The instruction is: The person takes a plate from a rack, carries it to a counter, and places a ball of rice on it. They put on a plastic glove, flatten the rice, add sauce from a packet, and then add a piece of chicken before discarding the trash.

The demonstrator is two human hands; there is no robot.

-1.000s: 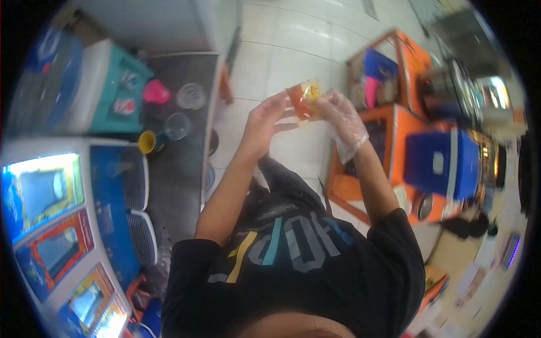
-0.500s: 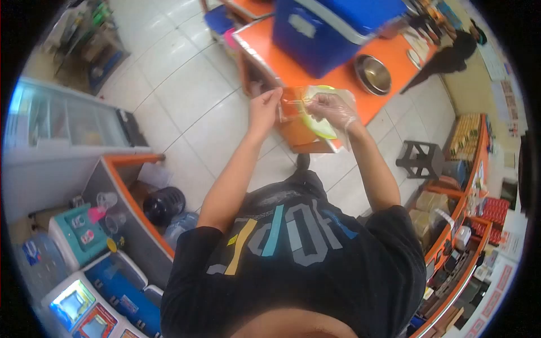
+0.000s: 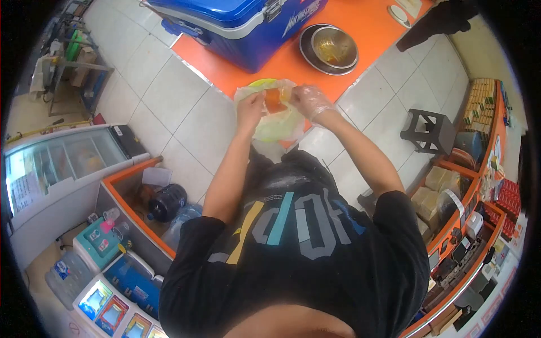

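Observation:
A small clear plastic bag (image 3: 275, 100), with something orange-red showing in or through it, is stretched between my two hands. My bare left hand (image 3: 249, 114) pinches its left side. On the other side, my right hand (image 3: 313, 102), in a clear plastic glove, has its fingers closed at the bag's edge. Beneath the bag is a light green plate (image 3: 262, 83), mostly covered by a sheet of pale wrapping paper (image 3: 280, 127). Plate and paper are at the near corner of the orange table (image 3: 225, 79). The bag hides part of the paper.
A blue cooler box (image 3: 236, 34) stands on the table beyond my hands. To its right sits a metal bowl (image 3: 335, 47) with yellowish residue, on a dark-rimmed dish. A dark stool (image 3: 426, 132) is on the floor at right; water jugs (image 3: 168, 201) stand at left.
My view has shifted, so the cooler and bowl appear farther left. My hands have spread slightly apart around the bag, and more of the paper shows below it.

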